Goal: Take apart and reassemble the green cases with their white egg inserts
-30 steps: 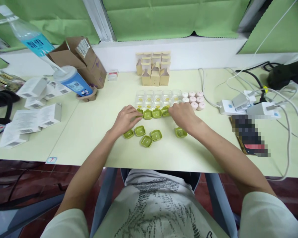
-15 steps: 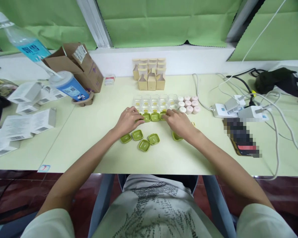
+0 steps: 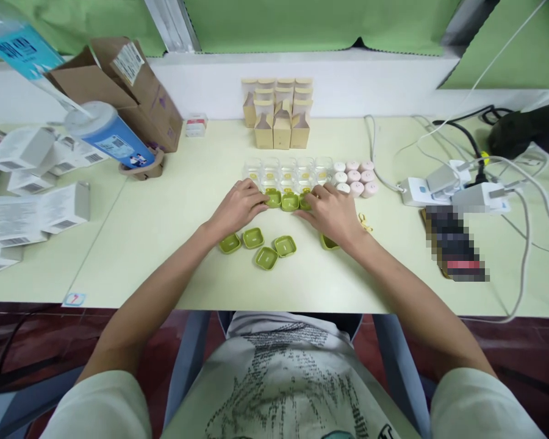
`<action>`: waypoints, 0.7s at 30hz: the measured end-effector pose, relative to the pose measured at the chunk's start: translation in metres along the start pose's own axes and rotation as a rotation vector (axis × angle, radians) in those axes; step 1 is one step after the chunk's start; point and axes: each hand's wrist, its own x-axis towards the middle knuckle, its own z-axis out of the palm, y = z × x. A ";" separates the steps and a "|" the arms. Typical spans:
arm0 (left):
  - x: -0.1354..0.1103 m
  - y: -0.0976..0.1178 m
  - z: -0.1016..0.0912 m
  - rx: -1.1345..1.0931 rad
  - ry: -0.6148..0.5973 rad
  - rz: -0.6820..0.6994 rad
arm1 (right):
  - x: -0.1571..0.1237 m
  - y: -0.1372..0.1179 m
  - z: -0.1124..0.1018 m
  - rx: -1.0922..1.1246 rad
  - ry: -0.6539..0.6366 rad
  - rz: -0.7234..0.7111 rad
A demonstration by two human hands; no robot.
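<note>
A short row of small green square trays [image 3: 290, 201] lies in front of a block of clear plastic lids [image 3: 287, 172]. My left hand [image 3: 239, 208] rests at the row's left end, its fingers curled onto the leftmost tray. At the right end sits my right hand [image 3: 333, 213], fingers bent over the last tray of the row. Several loose green trays [image 3: 265, 245] lie nearer to me between my wrists, and one more [image 3: 327, 244] peeks from under my right wrist.
Pink round caps [image 3: 357, 177] sit right of the lids, tan cartons [image 3: 277, 116] behind them. A blue-labelled cup [image 3: 107, 139], a cardboard box [image 3: 119, 85] and white leaflets [image 3: 32, 207] fill the left. Chargers and cables [image 3: 457, 189] and a phone [image 3: 455, 244] lie to the right.
Both hands have closed in on the two ends of the green tray row, squeezing it shorter. The view has shifted slightly downward.
</note>
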 end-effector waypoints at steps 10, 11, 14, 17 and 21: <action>-0.016 -0.002 -0.030 -0.095 0.123 -0.028 | -0.001 0.004 0.000 0.030 0.126 0.051; -0.025 0.004 -0.039 -0.086 0.125 -0.037 | -0.010 0.009 -0.003 0.069 0.167 0.033; -0.062 0.029 -0.061 -0.115 0.081 -0.068 | -0.051 0.028 -0.012 0.249 0.226 -0.128; -0.099 0.050 -0.068 -0.097 0.051 -0.058 | -0.091 0.038 -0.009 0.264 0.193 -0.259; -0.121 0.059 -0.060 -0.052 0.088 -0.031 | -0.108 0.025 0.010 0.230 0.159 -0.283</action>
